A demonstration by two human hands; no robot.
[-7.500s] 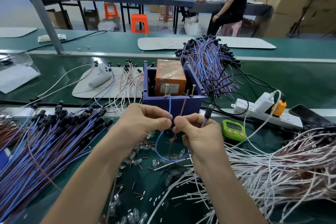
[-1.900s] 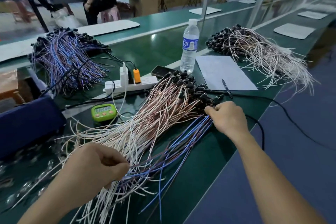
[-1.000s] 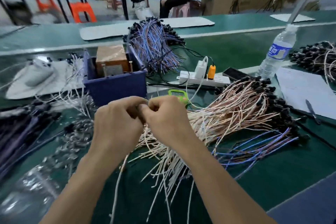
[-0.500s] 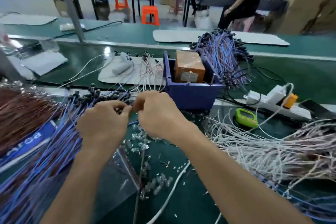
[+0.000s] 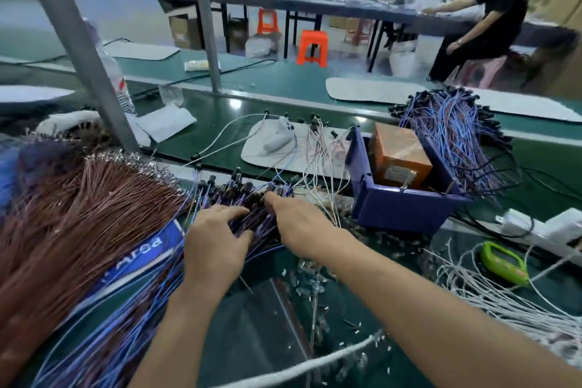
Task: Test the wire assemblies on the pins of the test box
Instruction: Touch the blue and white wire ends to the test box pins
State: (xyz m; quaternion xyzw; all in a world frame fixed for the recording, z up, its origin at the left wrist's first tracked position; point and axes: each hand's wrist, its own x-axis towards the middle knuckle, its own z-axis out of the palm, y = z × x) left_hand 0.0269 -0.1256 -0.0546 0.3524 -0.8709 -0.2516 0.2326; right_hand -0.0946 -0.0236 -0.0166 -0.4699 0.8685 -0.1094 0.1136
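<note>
Head view: both hands lay on the blue wires (image 5: pixel 126 318) heaped along the left part of the tabletop (image 5: pixel 220 118), at the end where the black plugs (image 5: pixel 233 192) bunched. The left hand (image 5: pixel 217 249) rested flat on the heap, its fingers (image 5: pixel 226 214) straight and spread. The right hand (image 5: pixel 302 227) reached in beside it, fingertips (image 5: pixel 269 197) stretched forward and close together among the plugs; whether they pinched a wire could not be told. The test box (image 5: pixel 396 211), a blue bin with an orange unit (image 5: pixel 398 151) inside, stood right of the hands, near the middle of the tabletop, with thin pins (image 5: pixel 406 182) at its near wall. Nothing touched them. Brown wires (image 5: pixel 63 214) filled the left edge. White wires (image 5: pixel 504 302) lay toward the right edge, a green timer (image 5: pixel 504 263) just beyond them. More blue wires (image 5: pixel 456 132) were piled behind the box.
</note>
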